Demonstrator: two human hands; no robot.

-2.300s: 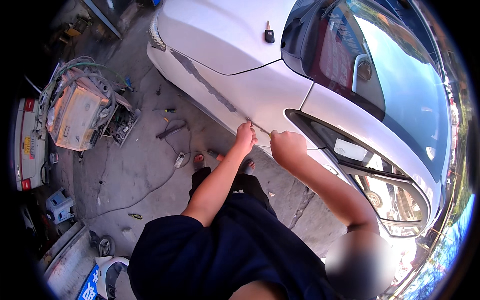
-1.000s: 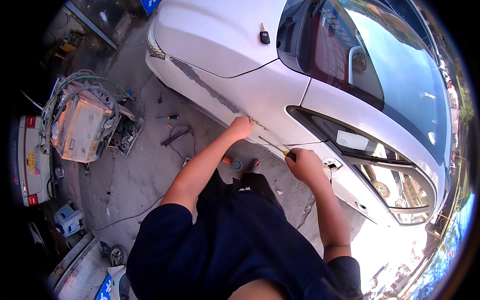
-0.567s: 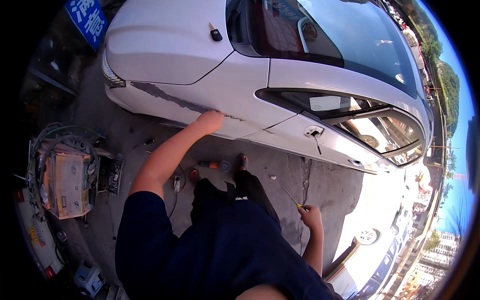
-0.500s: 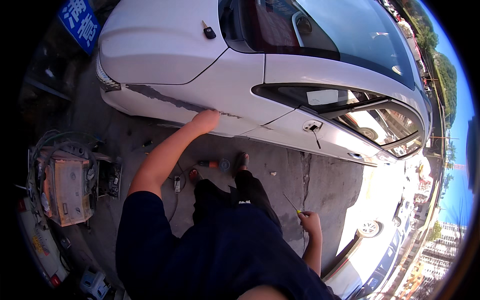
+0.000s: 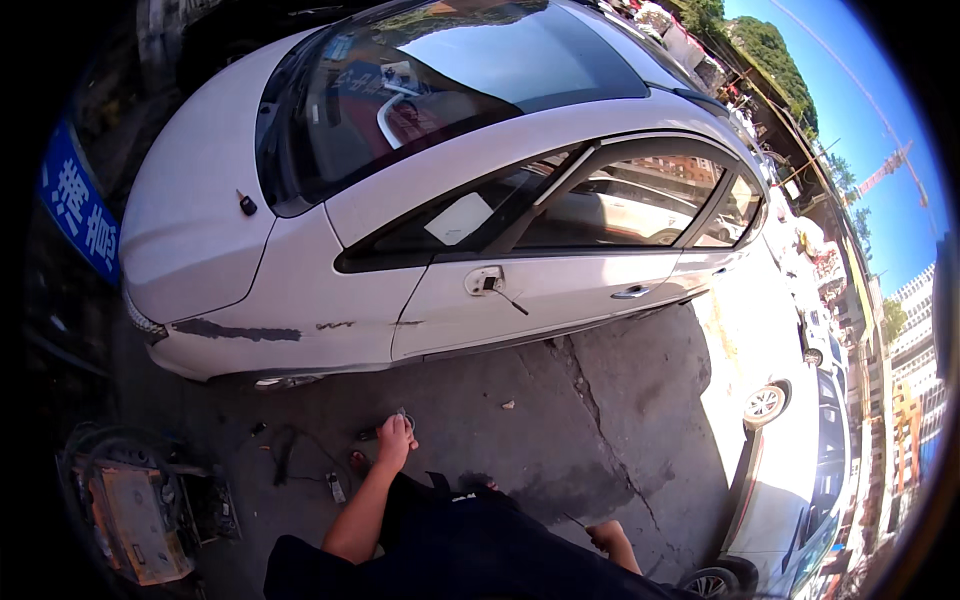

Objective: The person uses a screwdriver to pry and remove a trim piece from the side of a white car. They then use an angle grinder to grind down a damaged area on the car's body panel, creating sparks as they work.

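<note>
Head view. The right hand (image 5: 607, 537) is at 5 o'clock, its grip closed around a thin-shafted tool (image 5: 573, 520); the shaft points toward 10 o'clock and the handle is hidden by the fingers. The left hand (image 5: 397, 436) is at 7 o'clock, fingers curled, over the concrete floor (image 5: 480, 400) and apart from the car; whether its grip pinches anything cannot be told.

The white car (image 5: 565, 290) extends from 9 o'clock through the centre to 2 o'clock. Its flank bears a dark grey patch (image 5: 238, 331) at 9 o'clock, with a short scuff (image 5: 336, 325) nearer the door. At the centre, a cable (image 5: 513, 301) hangs from a mount (image 5: 486, 281) on the door. A key (image 5: 246, 203) lies on the bonnet at 10 o'clock. A worn box (image 5: 145, 530) stands at 8 o'clock.
</note>
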